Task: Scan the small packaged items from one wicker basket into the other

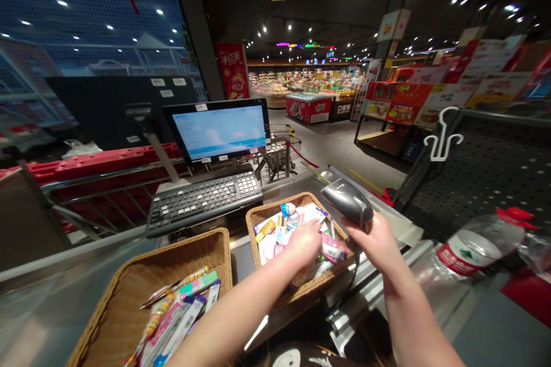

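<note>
My right hand (374, 241) is wrapped round the handle of a black and grey barcode scanner (348, 200), held up at the right of the smaller wicker basket (253, 218). Inside that basket my left hand (305, 241) reaches among small packaged goods, its fingers apart and touching the pile. A blue-capped item (287, 210) lies just beyond my fingertips, and a pink packet (333, 248) is to their right. Nearer on the left, a larger wicker basket (116, 292) holds several long, slim colourful packages (181, 315), partly hidden by my left forearm.
Behind the baskets stand a black keyboard (206, 198) and a lit monitor (221, 131). A large clear bottle with a red cap (477, 249) lies on the right. A white hanger (443, 135) hangs on a dark perforated panel (486, 166). Shopping carts (275, 155) stand beyond the counter.
</note>
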{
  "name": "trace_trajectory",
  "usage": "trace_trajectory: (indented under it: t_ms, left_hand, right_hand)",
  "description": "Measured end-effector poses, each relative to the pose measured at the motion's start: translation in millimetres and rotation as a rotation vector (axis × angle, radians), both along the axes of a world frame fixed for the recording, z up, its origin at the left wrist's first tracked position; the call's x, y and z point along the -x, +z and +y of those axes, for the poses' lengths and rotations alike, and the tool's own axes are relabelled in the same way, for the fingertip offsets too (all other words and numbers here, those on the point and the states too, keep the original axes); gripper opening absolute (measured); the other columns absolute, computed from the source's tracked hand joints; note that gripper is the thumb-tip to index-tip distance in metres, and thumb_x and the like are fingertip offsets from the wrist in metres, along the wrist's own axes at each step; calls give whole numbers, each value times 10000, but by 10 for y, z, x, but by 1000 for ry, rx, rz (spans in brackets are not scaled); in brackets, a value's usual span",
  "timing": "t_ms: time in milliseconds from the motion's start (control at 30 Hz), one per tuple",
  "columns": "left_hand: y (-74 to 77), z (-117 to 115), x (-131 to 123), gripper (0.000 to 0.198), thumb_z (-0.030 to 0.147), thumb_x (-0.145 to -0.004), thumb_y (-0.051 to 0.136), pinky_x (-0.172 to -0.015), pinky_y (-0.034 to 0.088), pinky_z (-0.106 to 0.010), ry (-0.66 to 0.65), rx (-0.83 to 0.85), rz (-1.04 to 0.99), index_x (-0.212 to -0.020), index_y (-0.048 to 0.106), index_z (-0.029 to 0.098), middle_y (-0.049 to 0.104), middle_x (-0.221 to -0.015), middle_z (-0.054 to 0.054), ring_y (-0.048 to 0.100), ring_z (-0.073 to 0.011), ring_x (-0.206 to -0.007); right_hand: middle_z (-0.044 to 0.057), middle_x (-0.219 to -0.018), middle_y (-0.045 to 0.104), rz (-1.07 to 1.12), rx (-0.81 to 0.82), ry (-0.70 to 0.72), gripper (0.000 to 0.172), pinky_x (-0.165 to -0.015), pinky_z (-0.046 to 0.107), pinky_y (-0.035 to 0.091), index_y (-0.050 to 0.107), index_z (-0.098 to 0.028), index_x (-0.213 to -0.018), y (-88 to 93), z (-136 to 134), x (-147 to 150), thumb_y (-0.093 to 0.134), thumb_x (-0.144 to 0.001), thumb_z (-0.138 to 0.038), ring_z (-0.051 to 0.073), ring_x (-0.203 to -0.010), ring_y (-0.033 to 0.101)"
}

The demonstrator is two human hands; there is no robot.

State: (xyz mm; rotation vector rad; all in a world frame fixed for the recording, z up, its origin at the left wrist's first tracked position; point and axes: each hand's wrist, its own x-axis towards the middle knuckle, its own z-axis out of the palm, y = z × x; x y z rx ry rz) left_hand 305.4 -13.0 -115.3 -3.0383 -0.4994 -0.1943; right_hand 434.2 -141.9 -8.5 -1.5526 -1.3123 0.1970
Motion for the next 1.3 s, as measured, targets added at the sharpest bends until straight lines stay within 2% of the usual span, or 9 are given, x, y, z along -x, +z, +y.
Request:
trace_trajectory:
  t_ms: [100,200,300,400,533,700,800,1033,1300]
  left_hand:
    - [22,-25,48,254,188,-886,469,-1160,211,-552,-30,-25,-67,-843,719,202,699,-1036,-84,526,-279,-1168]
    - [128,-18,122,268,209,-918,456,-1166,205,-539,-66,-72,-158,-796,694,217,695,-1065,-52,541,-254,-1149]
    - [294,39,269,228,217,-907,481,-1177,166,-568,-56,-85,-216,-788,675,208,664,-1196,-49,520,-252,-1211]
    - [477,128,503,95,215,-827,585,-1177,135,-599,-30,-79,-267,-862,673,206,583,-1357,-68,465,-269,-1300]
    - [725,235,908,156,269,-803,644,-1150,136,-644,64,-91,-392,-951,659,222,567,-1381,-95,440,-290,-1338]
    - [1020,335,1475,120,315,-808,653,-1128,185,-660,251,-148,-453,-884,657,222,539,-1409,-103,440,-311,-1342]
    - [1146,390,1812,112,324,-809,652,-1121,205,-662,376,-160,-490,-863,657,227,544,-1404,-96,450,-310,-1334]
    - [1296,387,2450,95,307,-809,651,-1110,221,-667,564,-247,-589,-862,658,229,534,-1412,-103,450,-312,-1337]
    - [1393,257,2881,96,310,-846,627,-1149,163,-634,647,-454,-613,-888,652,228,508,-1437,-102,409,-300,-1371]
  right_hand:
    - [85,-924,709,6,-6,8,292,-785,359,506,674,-165,-916,15,10,30,658,-773,-419,254,-861,652]
    - [89,-921,706,49,-16,16,301,-779,364,512,665,-161,-924,-4,16,46,662,-771,-420,251,-844,655]
    - [97,-925,707,105,-35,6,307,-774,376,518,658,-159,-911,-40,20,53,682,-753,-422,253,-832,655]
    - [94,-902,710,145,-57,-8,311,-770,383,520,657,-161,-898,-63,28,65,699,-729,-418,253,-814,656]
    - [77,-851,708,169,-84,-10,310,-745,372,519,657,-162,-892,-56,63,139,697,-717,-415,242,-780,654]
    - [44,-758,675,92,-112,32,254,-650,319,501,639,-165,-822,8,176,363,681,-736,-401,208,-694,628]
    - [40,-742,661,-9,-133,96,225,-628,301,488,635,-166,-811,76,282,543,649,-771,-388,199,-683,615]
    - [74,-896,684,-232,-186,240,232,-788,362,500,658,-169,-929,200,547,991,595,-817,-362,234,-828,632]
    - [94,-987,704,-264,-192,391,237,-973,493,455,663,-198,-989,205,721,1459,566,-827,-340,272,-924,644]
